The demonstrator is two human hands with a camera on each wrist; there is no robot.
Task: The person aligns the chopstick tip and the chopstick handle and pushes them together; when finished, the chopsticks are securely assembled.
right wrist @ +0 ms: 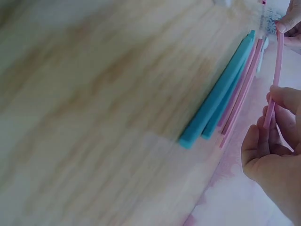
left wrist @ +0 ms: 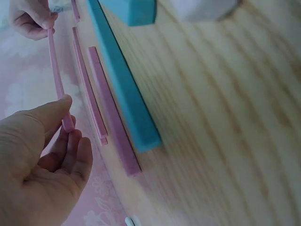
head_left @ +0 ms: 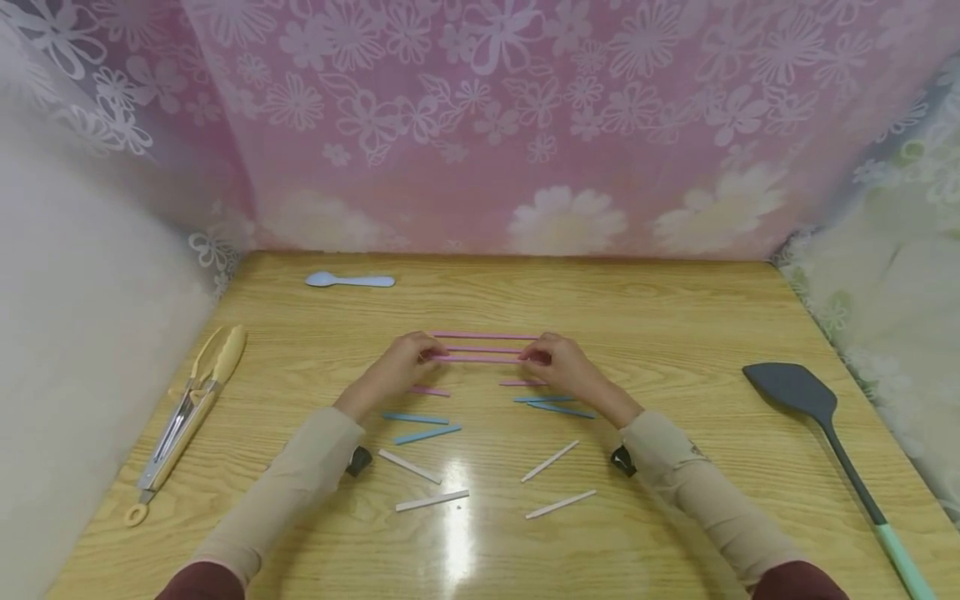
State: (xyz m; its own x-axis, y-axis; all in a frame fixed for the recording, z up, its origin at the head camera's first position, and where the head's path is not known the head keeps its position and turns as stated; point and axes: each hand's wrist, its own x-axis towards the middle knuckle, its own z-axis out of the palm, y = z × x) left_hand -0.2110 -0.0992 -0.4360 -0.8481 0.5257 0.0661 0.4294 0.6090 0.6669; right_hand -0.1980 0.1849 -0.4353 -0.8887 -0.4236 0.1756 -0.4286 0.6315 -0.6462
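A long pink stick (head_left: 480, 360) is held by both hands, one at each end, raised off the table. My left hand (head_left: 397, 367) pinches its left end between thumb and fingers, seen closely in the left wrist view. The right end is pinched by my right hand (right wrist: 277, 136). Just beyond, another two pink sticks (head_left: 487, 336) lie side by side on the table. Nearer me, one pink piece (head_left: 430, 391) shows by the left wrist and another pink piece (head_left: 522, 383) by the right, partly hidden behind the hand.
Two blue sticks (head_left: 427, 434) lie at left and two blue sticks (head_left: 562, 410) at right. Several white sticks (head_left: 432, 501) are nearer me. Yellow-handled tongs (head_left: 187, 417) lie far left, a pale blue spoon (head_left: 350, 281) at the back, a dark turner (head_left: 798, 392) at right.
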